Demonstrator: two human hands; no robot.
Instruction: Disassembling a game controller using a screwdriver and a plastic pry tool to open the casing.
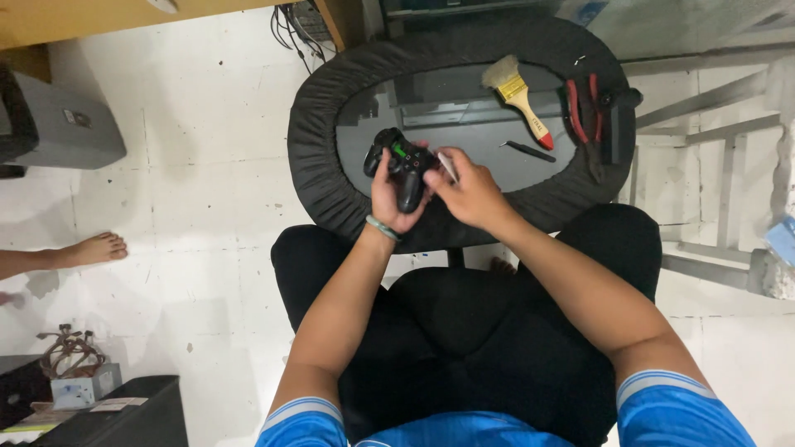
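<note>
Black plastic game controller [403, 164] with a bit of green showing through its opened shell is what's getting worked on, and it sits up off the surface [464, 141], right at the near edge of that grey oval top with the ruched black fabric rim. Left hand [391, 197] is wrapped around one of the controller's grips from underneath, fingers closed tight on it, which looks like a way to keep it steady and tilted toward the face. Right hand [469, 192] is pinched shut around a thin pale tool [447, 165], and its tip pokes in at the controller's side; can't really tell what kind of tool it is, too small. Everything else is parked at the far side, well apart from the hands: a wooden-handled paintbrush with pale bristles [517, 93], a slim dark pen-like tool [530, 151] just below it, and red-handled pliers [583, 116] beside a black blocky thing near the rim. Nothing sits between the hands and those tools. Off to the left there's a grey box [66, 124] on the white floor and someone else's bare foot [91, 248], both out of the way. Black-clad knees tuck right up under the surface.
</note>
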